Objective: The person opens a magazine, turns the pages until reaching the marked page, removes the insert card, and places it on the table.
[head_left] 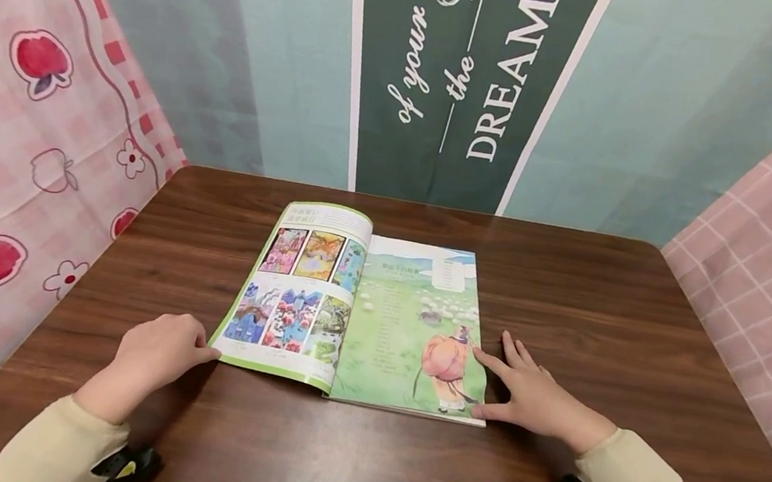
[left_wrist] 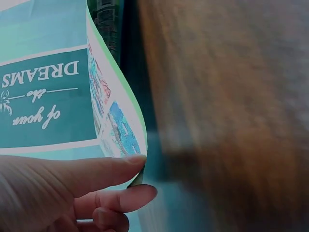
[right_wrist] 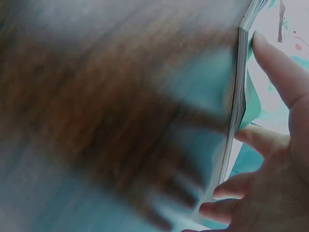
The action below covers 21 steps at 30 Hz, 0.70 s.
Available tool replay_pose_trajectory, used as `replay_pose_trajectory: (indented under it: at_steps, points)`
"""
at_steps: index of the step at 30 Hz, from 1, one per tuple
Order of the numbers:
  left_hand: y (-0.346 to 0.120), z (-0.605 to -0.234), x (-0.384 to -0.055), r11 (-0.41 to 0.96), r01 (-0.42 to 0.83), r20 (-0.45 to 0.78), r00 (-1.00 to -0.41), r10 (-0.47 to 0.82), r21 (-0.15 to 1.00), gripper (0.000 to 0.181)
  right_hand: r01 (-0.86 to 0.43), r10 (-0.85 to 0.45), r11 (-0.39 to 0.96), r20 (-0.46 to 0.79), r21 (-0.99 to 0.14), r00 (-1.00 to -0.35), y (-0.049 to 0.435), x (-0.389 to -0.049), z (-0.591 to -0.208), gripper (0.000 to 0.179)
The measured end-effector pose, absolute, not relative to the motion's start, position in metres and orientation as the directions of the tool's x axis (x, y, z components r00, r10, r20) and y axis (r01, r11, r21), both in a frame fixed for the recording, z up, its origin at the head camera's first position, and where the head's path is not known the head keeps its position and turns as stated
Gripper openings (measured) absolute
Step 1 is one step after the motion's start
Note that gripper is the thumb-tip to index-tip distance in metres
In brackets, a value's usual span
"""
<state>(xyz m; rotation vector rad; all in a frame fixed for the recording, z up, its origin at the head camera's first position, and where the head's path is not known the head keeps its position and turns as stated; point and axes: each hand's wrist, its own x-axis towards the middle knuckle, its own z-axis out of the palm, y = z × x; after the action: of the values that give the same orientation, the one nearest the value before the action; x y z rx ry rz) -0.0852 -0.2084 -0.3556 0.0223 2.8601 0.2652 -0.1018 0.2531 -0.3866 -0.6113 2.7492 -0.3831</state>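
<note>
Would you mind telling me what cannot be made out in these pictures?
- Small text on the right page: too small to read, head view.
- What the pages beneath show: hidden by the right page, head view.
- Banner top: cut off by the upper edge, head view.
- Table: blurred, both wrist views.

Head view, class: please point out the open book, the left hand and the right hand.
Open book [head_left: 365, 320]: head view, on the right page beside the fold.
Left hand [head_left: 158, 350]: head view, on its back.
Right hand [head_left: 540, 398]: head view, on its back.
</note>
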Motion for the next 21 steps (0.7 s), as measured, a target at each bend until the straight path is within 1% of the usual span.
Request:
replay_pose_trajectory:
  at_steps: [2,4,7,10,12,14,18,21]
  points:
    - [-0.208,-0.353,-0.086,0.987,0.001,-0.239,-0.970,0.040,0.164,0.026,-0.374,-0.444,0.873,-0.192,-0.314,-0.875,0.252,-0.103,-0.388,0.080]
    - [-0.208,-0.351,-0.088,0.990,0.022,-0.195,-0.980,0.048,0.136,0.027,-0.388,-0.446,0.869,-0.144,-0.308,-0.883,0.250,-0.105,-0.389,0.070]
    - [-0.205,-0.347,-0.089,0.991,0.061,-0.092,-0.993,0.073,0.120,0.026,-0.431,-0.463,0.859,-0.057,-0.276,-0.885,0.248,-0.109,-0.389,0.050]
    - [-0.196,-0.341,-0.091,0.984,0.103,0.030,-0.995,0.100,0.144,0.025,-0.479,-0.490,0.844,0.013,-0.241,-0.871,0.246,-0.115,-0.389,0.034]
    - [-0.186,-0.338,-0.092,0.974,0.146,0.104,-0.986,0.129,0.172,0.023,-0.490,-0.498,0.837,0.030,-0.245,-0.866,0.245,-0.117,-0.388,0.030]
    - [-0.174,-0.335,-0.093,0.958,0.198,0.172,-0.971,0.163,0.206,0.021,-0.474,-0.488,0.835,0.021,-0.281,-0.873,0.245,-0.119,-0.386,0.027]
    - [-0.143,-0.333,-0.097,0.897,0.320,0.279,-0.930,0.237,0.305,0.020,-0.421,-0.456,0.836,-0.017,-0.352,-0.890,0.245,-0.121,-0.385,0.030]
    - [-0.117,-0.334,-0.100,0.821,0.407,0.329,-0.900,0.286,0.400,0.024,-0.406,-0.444,0.840,-0.026,-0.360,-0.895,0.243,-0.124,-0.384,0.031]
